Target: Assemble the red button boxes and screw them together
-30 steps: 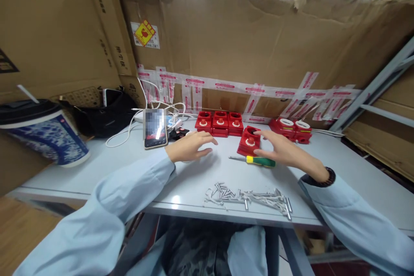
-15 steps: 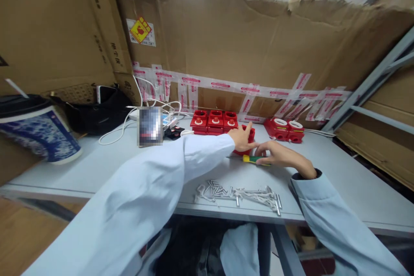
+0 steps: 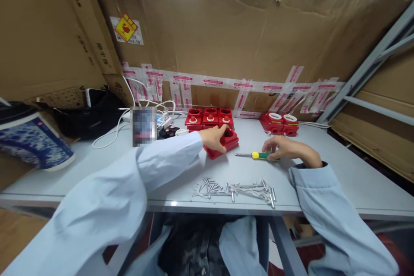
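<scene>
My left hand (image 3: 214, 138) is closed around a red housing with a round hole (image 3: 230, 139), which rests at an angle on the table. To its right, my right hand (image 3: 280, 147) grips a screwdriver (image 3: 258, 155) by its green and yellow handle, the metal shaft pointing left toward the housing. Just behind my left hand stand several red housings with round knobs (image 3: 210, 118) in a row. Nearer the front edge lies a pile of metal pins and white cords (image 3: 239, 190).
Two red units with white rings (image 3: 282, 124) stand at the back right. On the left are a blue and white cup (image 3: 39, 140), a black bag (image 3: 93, 114) and white cables (image 3: 119, 127). A cardboard wall (image 3: 207, 34) closes off the table's (image 3: 323, 159) back.
My left hand and the red housing have moved left, away from my right hand. The screwdriver's shaft now shows fully, apart from the housing. The view has shifted slightly.
</scene>
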A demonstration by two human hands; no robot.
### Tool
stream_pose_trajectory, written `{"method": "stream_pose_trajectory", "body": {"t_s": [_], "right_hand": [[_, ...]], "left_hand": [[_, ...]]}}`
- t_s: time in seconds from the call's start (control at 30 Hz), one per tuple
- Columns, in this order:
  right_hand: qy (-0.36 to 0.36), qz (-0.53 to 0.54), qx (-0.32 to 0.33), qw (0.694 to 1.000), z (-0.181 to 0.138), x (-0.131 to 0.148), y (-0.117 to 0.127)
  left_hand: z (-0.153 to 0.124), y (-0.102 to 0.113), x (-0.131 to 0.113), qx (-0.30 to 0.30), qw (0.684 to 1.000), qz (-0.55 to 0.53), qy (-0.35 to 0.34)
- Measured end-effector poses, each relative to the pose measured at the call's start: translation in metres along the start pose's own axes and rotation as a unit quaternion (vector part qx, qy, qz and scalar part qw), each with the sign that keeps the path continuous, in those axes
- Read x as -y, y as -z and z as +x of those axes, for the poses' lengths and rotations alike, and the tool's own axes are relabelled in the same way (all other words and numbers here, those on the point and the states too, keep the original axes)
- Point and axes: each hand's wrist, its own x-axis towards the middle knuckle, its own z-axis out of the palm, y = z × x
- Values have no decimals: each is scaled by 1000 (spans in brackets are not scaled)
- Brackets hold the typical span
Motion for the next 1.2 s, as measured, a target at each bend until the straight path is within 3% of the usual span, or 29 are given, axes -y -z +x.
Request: {"method": "stream_pose_trajectory", "body": {"t_s": [0.17, 0.37, 0.5, 0.83, 1.2], "right_hand": [[-9, -2, -10, 1000, 4, -4, -1], [-4, -5, -27, 1000, 10, 3, -4], [0, -10, -43, 999, 14, 12, -10], [58, -13, -102, 993, 24, 37, -28], [97, 1, -133, 986, 34, 49, -33]], "left_hand": [[-40, 1, 21, 13, 998, -16, -53], [-62, -8, 44, -10, 978, -84, -189], [-64, -14, 53, -56, 974, -114, -186], [-63, -28, 55, -106, 967, -146, -182], [-64, -29, 55, -100, 964, -157, -192]]}}
